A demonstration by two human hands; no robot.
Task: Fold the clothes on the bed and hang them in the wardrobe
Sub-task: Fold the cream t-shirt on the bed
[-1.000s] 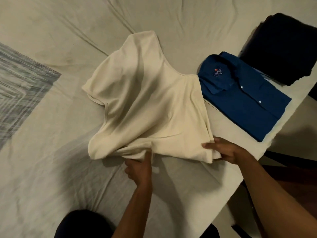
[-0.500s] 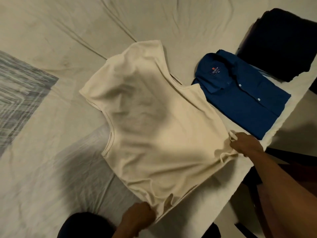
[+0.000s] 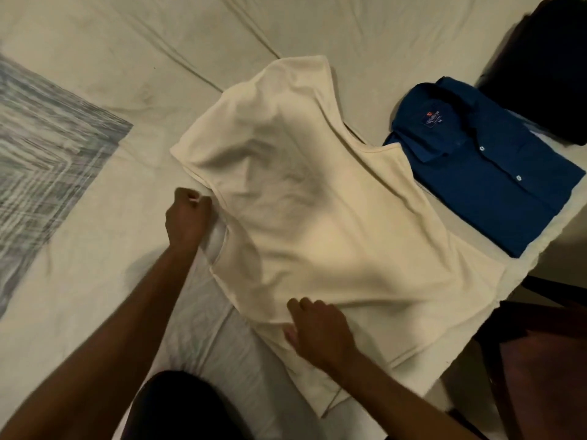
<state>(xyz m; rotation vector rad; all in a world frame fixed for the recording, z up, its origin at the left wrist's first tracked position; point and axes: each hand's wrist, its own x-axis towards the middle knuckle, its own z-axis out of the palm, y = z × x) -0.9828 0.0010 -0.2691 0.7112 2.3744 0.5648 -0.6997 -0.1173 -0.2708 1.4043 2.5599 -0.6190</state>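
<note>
Cream top [image 3: 320,198] now spread flat near bed's [image 3: 95,58] right edge, hem released; left hand [image 3: 187,217] curled at its sleeve, grip unclear; right hand [image 3: 320,335] pressing flat, w/ folding next.

dark folded garment [image 3: 540,65] cropped top right

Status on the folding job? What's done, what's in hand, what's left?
Done: blue shirt lies folded on the bed, with a dark folded garment beyond it. In hand: cream top lies spread flat, unfolded; left hand at its side edge, right hand on its hem. Left: fold it, hang everything; no wardrobe in view.
</note>
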